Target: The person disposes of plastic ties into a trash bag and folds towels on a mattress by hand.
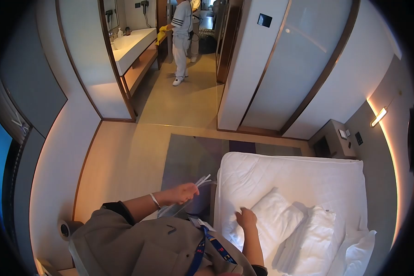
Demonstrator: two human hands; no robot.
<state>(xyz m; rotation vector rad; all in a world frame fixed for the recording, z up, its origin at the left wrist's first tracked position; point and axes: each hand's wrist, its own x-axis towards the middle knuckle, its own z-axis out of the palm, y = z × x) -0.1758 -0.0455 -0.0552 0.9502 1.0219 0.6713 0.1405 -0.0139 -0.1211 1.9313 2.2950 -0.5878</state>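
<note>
My left hand point(185, 193) is closed in front of my body, around several thin white strips point(203, 180) that stick out past the fingers. Thin clear plastic point(170, 210) hangs below this hand. My right hand point(247, 217) is over the bed, its fingers curled; whatever may be in them is hidden. Just beside it lies a puffy folded white bundle of bedding point(276, 209). A second folded white bundle point(312, 230) rests farther right on the quilted white mattress point(290, 170).
A white pillow point(359, 253) lies at the bed's right edge. Past the grey rug point(188, 156), a person point(181, 37) with yellow gloves stands by the washbasin counter point(135, 48), with another person partly hidden behind. A nightstand point(333, 140) stands beyond the bed.
</note>
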